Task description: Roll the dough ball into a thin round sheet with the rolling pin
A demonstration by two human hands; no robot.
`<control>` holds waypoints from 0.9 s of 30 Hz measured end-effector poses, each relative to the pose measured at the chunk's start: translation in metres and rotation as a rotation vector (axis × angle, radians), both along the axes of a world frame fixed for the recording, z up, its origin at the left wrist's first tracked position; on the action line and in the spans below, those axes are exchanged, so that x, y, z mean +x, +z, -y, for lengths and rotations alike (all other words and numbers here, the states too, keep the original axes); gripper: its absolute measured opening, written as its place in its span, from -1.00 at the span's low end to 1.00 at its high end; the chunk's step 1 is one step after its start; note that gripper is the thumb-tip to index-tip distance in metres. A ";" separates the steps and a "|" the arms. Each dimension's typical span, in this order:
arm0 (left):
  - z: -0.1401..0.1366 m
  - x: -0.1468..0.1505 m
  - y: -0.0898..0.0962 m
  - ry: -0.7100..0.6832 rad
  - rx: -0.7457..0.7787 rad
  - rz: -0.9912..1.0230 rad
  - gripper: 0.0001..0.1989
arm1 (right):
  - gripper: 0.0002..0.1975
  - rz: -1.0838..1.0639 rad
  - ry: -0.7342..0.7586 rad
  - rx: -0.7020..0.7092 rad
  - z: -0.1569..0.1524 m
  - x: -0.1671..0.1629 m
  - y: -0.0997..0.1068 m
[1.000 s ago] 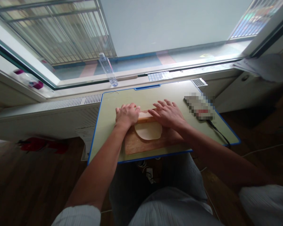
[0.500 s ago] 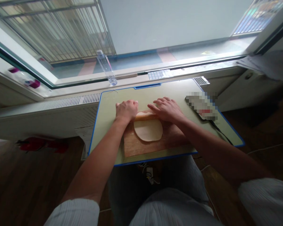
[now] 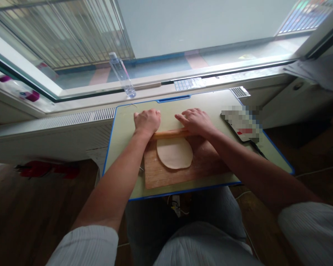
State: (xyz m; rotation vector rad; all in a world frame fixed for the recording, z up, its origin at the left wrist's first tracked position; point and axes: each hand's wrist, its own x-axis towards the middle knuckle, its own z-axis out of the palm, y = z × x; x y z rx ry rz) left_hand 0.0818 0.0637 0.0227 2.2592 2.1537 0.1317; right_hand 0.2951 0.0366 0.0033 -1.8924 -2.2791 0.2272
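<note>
A wooden rolling pin (image 3: pixel 170 134) lies crosswise at the far edge of a thin, rounded sheet of dough (image 3: pixel 174 154). The dough rests flat on a wooden board (image 3: pixel 161 179). My left hand (image 3: pixel 147 121) is closed over the pin's left end, fingers curled. On the right end, the palm of my right hand (image 3: pixel 195 121) bears down, with its fingers bent over the pin and the thumb pointing inward. Both hands partly hide the pin's ends, and my right forearm covers part of the board.
The board lies on a small pale table (image 3: pixel 166 111) with a blue edge. At its right sits a blurred-out device (image 3: pixel 241 125) with a black cable. A clear bottle (image 3: pixel 123 75) stands on the windowsill beyond. Red items (image 3: pixel 47 169) lie on the floor at left.
Both hands have pushed the rolling pin away from me, off the dough's far part to its far edge. More of the dough sheet shows on the near side of the pin.
</note>
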 end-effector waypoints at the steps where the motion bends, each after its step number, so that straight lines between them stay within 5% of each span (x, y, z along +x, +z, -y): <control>1: -0.003 0.000 0.000 0.001 -0.005 0.004 -0.42 | -0.31 -0.022 -0.013 0.000 -0.003 0.000 -0.001; 13: -0.018 0.002 -0.003 -0.003 -0.016 0.025 -0.43 | -0.38 -0.095 -0.085 0.007 -0.019 -0.001 -0.004; 27: 0.017 -0.005 -0.002 -0.070 0.050 0.132 -0.58 | -0.24 -0.100 -0.153 -0.045 0.011 -0.002 -0.001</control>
